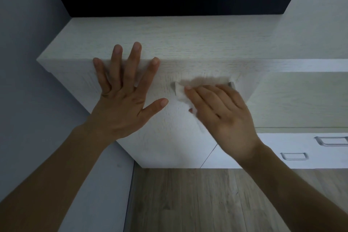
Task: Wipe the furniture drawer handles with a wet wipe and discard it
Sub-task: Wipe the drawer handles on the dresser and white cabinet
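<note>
Left hand (124, 100) spread flat against pale drawer front (169, 118), fingertips over top edge. Right hand (222, 111) pressing white wipe (180, 93) onto metal handle (231, 84). Black box (169, 0) above.

A left hand (124, 98) lies spread flat across the upper left of the pale drawer front (169, 128), fingertips over its top edge, blocking that corner. Just beside it, the right hand (220, 115) presses a wet wipe (181, 93) over the metal handle (231, 84), covering nearly all of it; only the bar's right end shows. A narrow strip of bare drawer face stays open between the two hands, with wider free room below them. On the table (169, 37), a black tray (175, 0) walls off the rear; the strip before it is bare. At lower right, two recessed handles (331, 141) sit unobstructed. The wooden floor (188, 199) lies open.
</note>
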